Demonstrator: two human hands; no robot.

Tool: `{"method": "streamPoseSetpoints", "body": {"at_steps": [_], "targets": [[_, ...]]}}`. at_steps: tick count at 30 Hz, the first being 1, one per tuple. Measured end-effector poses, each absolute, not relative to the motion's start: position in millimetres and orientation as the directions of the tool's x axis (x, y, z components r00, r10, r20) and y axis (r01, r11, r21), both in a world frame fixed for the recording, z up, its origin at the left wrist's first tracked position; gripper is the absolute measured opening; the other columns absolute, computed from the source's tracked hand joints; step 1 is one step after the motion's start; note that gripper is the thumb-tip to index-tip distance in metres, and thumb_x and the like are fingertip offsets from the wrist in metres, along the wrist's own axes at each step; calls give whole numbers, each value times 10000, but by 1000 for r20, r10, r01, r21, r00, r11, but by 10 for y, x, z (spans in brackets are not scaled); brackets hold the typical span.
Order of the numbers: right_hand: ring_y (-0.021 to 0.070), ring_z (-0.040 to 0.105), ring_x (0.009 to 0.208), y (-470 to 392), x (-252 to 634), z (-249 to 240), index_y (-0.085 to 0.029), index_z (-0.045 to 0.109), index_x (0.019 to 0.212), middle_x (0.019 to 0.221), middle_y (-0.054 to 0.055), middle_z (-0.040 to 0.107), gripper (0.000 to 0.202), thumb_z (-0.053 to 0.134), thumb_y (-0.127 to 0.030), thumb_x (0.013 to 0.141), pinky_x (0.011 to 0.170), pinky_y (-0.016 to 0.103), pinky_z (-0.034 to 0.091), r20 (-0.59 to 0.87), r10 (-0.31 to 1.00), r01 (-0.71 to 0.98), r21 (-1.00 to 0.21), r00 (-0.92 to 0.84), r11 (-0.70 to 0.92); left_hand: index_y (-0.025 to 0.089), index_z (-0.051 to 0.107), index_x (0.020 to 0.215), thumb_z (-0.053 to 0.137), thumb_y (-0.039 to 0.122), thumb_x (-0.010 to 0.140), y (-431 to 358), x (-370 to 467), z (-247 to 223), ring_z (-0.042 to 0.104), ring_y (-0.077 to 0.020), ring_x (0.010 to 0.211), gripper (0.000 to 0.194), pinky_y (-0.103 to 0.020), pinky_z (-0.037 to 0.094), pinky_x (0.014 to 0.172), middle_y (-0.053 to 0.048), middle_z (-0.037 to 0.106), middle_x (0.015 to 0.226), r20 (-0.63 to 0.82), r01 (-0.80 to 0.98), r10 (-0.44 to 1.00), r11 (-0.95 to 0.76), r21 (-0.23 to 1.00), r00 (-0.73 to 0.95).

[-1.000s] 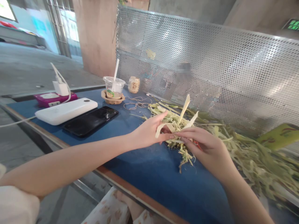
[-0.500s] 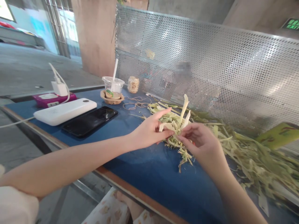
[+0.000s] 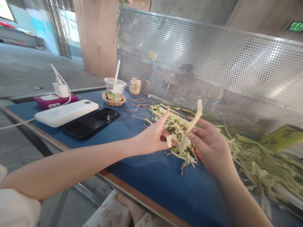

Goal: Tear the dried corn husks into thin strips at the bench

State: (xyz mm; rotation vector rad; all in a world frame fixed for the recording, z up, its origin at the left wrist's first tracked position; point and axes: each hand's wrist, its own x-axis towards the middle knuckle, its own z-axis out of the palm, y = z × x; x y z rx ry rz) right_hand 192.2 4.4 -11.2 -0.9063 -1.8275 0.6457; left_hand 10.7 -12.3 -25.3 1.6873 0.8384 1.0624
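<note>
A pale strip of dried plant leaf, likely corn husk (image 3: pixel 196 117), stands up between my two hands above a heap of shredded fibres (image 3: pixel 177 126). My left hand (image 3: pixel 153 136) grips the folded lower end of the husk, its thumb raised and its fingers curled underneath. On the other side, my right hand (image 3: pixel 211 145) has its thumb and bent fingers against the strip's stem, apparently pinching it. Something small and red (image 3: pixel 198 154) shows beneath the right hand, mostly hidden.
Along the right lies a long pile of husks (image 3: pixel 255 164), near a yellow-green packet (image 3: pixel 281 137). To the left are a black phone (image 3: pixel 92 123), a white power bank (image 3: pixel 67 112), a purple power strip (image 3: pixel 55 100) and a plastic cup (image 3: pixel 115 86). A perforated metal screen (image 3: pixel 208 63) borders the blue table (image 3: pixel 151 179).
My right hand has shifted slightly right, and the upright strip now leans right. My left thumb has lifted off the husk and points upward. A second upright piece no longer shows.
</note>
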Motion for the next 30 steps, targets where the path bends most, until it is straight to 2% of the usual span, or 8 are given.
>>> {"method": "streamPoseSetpoints", "body": {"at_steps": [3,5,8,10,13,18,24,30], "targets": [[177,600,769,0,1954,-91,-260,611,1036,865,40,642,245,507,-210,820,701,345,473,696,623,505,-417,-358,756,196,-58,1401,605,245,736,-130,104,-235,487,-120,509,940,-245,399,510,51,527,566,252,129,890,-321,938,379],[182,583,802,-7,1991,-82,-298,650,1007,900,43,616,299,454,-154,833,742,365,448,747,476,565,-164,-464,809,177,-47,1402,603,243,733,-131,105,-217,445,-106,476,935,-235,375,484,65,495,544,234,109,894,-295,949,383],[166,564,784,6,2044,-77,-339,621,1081,955,46,586,413,424,-90,818,721,337,457,747,361,550,8,-558,835,186,-31,1403,599,237,734,-123,110,-209,442,-97,471,920,-228,371,475,71,473,554,212,58,901,-252,966,379],[165,566,826,9,2065,-77,-350,604,1104,1017,46,575,448,404,-71,816,706,312,470,724,322,496,32,-610,868,202,-8,1405,608,256,731,-116,107,-215,452,-95,466,915,-223,364,461,63,485,570,204,77,904,-250,965,375],[171,568,892,-18,2077,-68,-353,640,1042,1026,38,574,433,391,-70,828,681,285,477,686,315,417,-19,-655,909,195,18,1407,592,264,741,-114,94,-215,472,-106,461,882,-226,369,446,51,501,567,201,127,897,-270,954,395],[151,563,750,-80,2098,-1,-267,610,1110,934,67,558,429,405,-61,795,619,284,478,625,319,326,-106,-713,939,175,28,1406,561,192,748,-125,85,-178,474,-112,452,847,-227,383,451,60,506,528,211,152,879,-300,942,427],[139,542,690,-51,2085,21,-267,604,1102,896,57,543,347,504,-132,799,594,284,470,643,357,398,-87,-677,913,215,42,1402,567,233,760,-125,81,-194,493,-109,454,830,-227,391,446,31,553,608,230,128,882,-306,944,411],[147,563,723,-40,2076,26,-239,653,1004,868,51,570,270,497,-140,807,603,281,464,650,414,406,-174,-637,897,222,14,1402,569,232,771,-121,83,-206,511,-103,460,840,-217,397,446,27,557,623,235,96,871,-303,948,431]]}}
